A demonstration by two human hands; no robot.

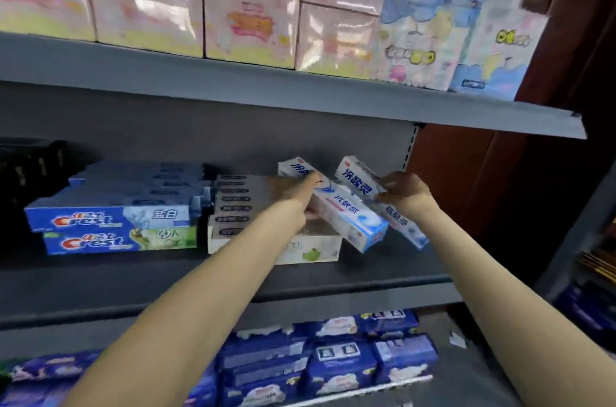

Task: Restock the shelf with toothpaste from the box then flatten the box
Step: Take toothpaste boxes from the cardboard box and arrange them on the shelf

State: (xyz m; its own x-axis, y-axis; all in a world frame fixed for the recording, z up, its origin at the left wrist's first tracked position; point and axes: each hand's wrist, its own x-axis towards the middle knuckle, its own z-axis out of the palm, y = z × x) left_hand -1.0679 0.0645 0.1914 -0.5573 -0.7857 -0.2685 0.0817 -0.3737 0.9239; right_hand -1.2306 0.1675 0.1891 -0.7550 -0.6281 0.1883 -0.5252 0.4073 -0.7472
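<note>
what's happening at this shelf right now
A person is stocking the middle shelf with toothpaste. The left hand grips one white-and-blue toothpaste carton, the right hand another; both are tilted over the gap right of the white carton stack. Crest boxes sit further left.

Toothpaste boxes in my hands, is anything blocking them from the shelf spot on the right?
Nothing visible does. The left hand and right hand each hold a toothpaste box tilted above bare shelf, right of the white stack.
</note>
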